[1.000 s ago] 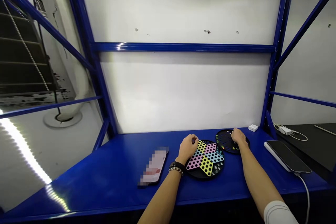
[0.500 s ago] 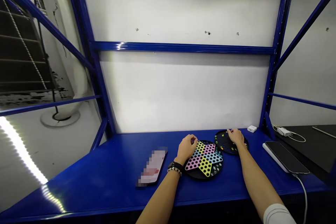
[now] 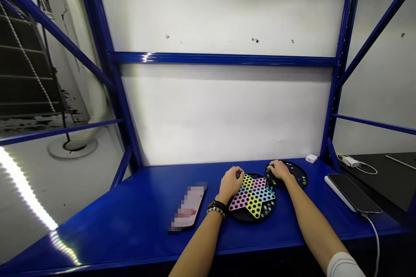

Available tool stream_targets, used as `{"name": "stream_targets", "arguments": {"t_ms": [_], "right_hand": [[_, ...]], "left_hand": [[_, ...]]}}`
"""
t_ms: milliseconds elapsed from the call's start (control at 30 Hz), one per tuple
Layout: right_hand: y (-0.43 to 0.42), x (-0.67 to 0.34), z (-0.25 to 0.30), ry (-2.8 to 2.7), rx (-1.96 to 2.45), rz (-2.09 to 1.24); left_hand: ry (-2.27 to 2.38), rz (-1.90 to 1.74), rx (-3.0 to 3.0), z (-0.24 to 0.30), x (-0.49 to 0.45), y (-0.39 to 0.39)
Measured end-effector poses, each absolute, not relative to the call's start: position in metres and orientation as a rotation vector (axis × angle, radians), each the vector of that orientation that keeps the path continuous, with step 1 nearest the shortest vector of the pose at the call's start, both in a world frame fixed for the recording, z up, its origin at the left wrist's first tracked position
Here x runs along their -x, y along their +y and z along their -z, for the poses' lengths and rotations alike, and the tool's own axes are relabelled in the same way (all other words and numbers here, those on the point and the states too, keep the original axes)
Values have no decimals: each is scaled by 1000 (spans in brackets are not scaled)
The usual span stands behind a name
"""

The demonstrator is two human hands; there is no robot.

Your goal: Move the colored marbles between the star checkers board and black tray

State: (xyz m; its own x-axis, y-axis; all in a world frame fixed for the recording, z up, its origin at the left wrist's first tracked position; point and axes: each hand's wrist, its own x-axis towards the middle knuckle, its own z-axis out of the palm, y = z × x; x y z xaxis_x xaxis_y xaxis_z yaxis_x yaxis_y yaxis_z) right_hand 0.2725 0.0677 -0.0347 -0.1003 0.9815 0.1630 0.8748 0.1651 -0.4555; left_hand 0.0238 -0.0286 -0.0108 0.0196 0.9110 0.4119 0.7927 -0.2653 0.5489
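A round black Chinese checkers board (image 3: pixel 254 206) with a yellow, pink and blue star of dark holes lies on the blue surface. My left hand (image 3: pixel 231 183), with a dark band and beads at the wrist, rests at its upper left edge, fingers curled together; whatever they may hold is hidden. Behind it to the right is a round black tray (image 3: pixel 296 172) with small coloured and pale pieces around its rim. Over the left part of that tray is my right hand (image 3: pixel 281 169), its fingers bent down and close together. Anything at those fingertips is too small to make out.
A phone with a pixelated screen (image 3: pixel 190 208) lies left of the board. To the right, another phone (image 3: pixel 354 193) sits on a white block with a cable. A white charger cube (image 3: pixel 311 159) stands by the blue post, before a white wall panel (image 3: pixel 227 112).
My right hand has moved left across the black tray, uncovering pale pieces on its right side. My left hand stays at the board's edge. The view has shifted slightly.
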Motion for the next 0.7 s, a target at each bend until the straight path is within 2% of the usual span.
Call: {"name": "stream_targets", "arguments": {"t_ms": [333, 700], "right_hand": [[70, -255, 32, -1950, 1747, -451], [73, -278, 17, -1460, 1444, -865]], "left_hand": [[1800, -1078, -2115, 10, -25, -30], [1796, -1079, -2134, 8, -25, -32]]}}
